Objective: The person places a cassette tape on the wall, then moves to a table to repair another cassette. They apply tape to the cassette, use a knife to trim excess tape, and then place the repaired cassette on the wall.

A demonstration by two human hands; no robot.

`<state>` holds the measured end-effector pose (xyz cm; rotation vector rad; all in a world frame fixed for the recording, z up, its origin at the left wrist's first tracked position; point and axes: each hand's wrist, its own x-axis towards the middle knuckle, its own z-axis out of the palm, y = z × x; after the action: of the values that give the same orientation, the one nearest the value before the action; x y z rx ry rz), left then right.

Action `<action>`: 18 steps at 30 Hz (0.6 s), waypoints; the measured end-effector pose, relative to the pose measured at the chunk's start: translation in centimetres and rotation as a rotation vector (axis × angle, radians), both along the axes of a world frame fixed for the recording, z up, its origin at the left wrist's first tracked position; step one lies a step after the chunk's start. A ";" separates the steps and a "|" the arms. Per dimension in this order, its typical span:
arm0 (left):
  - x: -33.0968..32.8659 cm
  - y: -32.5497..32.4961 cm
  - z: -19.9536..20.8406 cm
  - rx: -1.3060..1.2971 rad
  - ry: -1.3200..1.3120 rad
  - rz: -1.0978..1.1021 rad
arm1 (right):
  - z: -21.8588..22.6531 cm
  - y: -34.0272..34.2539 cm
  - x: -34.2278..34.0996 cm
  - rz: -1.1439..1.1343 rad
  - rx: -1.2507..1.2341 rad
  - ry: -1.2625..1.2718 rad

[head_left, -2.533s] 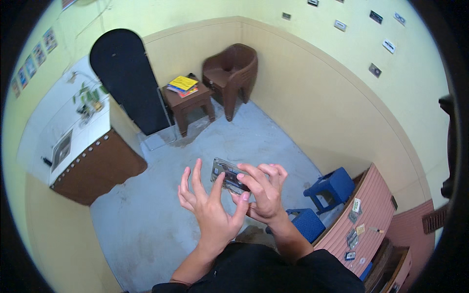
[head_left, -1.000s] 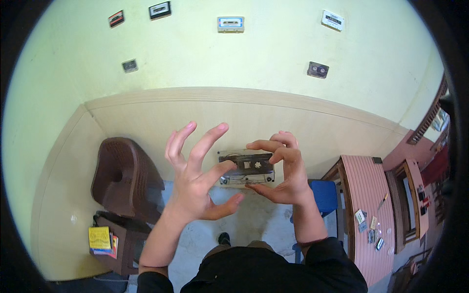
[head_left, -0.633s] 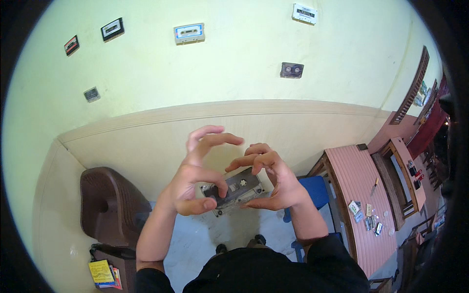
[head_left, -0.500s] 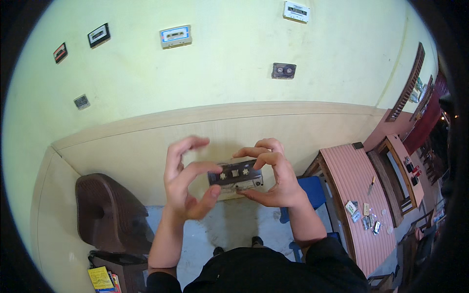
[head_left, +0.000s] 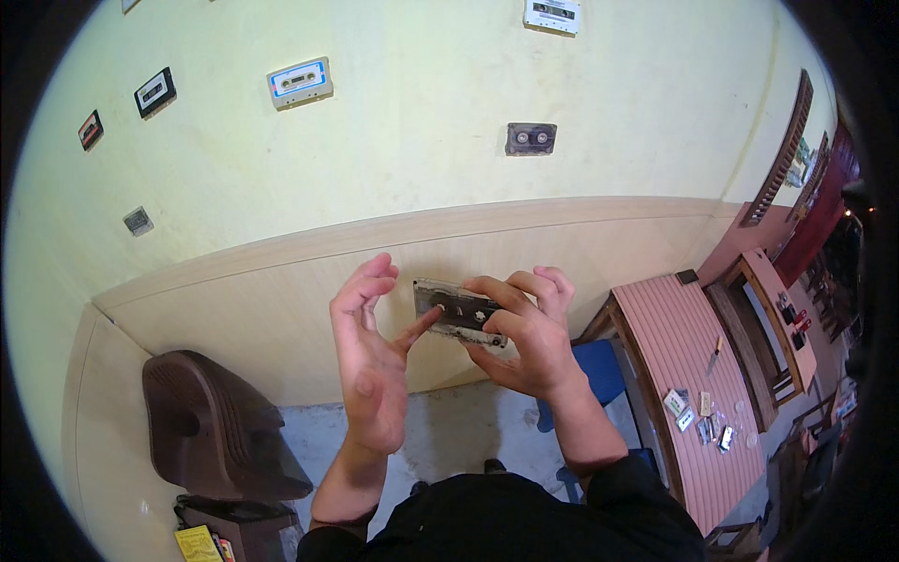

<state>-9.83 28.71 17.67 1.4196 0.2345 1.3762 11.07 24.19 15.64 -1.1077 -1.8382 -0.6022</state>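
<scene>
Opened left hand (head_left: 373, 375) now fingertips right-held cassette (head_left: 459, 311)

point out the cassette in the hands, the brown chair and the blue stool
cassette (head_left: 453, 309), head view, on its clear front face
brown chair (head_left: 211, 426), head view, on its backrest
blue stool (head_left: 599, 367), head view, on its seat

the right hand (head_left: 524, 342) covers the right end of the cassette tape (head_left: 457, 311), so that part stays hidden. the small packets on the pink table (head_left: 670, 347) are too small to tell apart. the yellow booklet (head_left: 199, 543) and a white wall cassette (head_left: 552, 13) are cut off by the picture's edge.
</scene>
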 end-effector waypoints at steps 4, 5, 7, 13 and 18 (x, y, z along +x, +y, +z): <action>1.2 0.3 -0.4 0.005 -0.020 0.063 | -0.4 0.7 -0.5 -0.057 -0.060 -0.066; 1.3 0.5 -0.5 0.022 0.005 0.097 | -0.4 0.9 -0.7 -0.056 -0.062 -0.066; 1.3 1.3 -0.6 0.237 0.182 0.142 | -0.3 1.2 -0.7 -0.037 -0.083 -0.050; 0.0 4.0 -0.3 0.831 0.513 0.136 | 0.3 2.3 0.8 0.154 -0.128 0.160; -0.8 5.2 -0.1 0.853 0.412 0.024 | -1.3 3.4 0.7 0.631 -0.377 0.780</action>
<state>-10.60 33.90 17.55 2.4157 -0.0980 1.2333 11.74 27.54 14.34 -0.7509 -1.4794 0.5069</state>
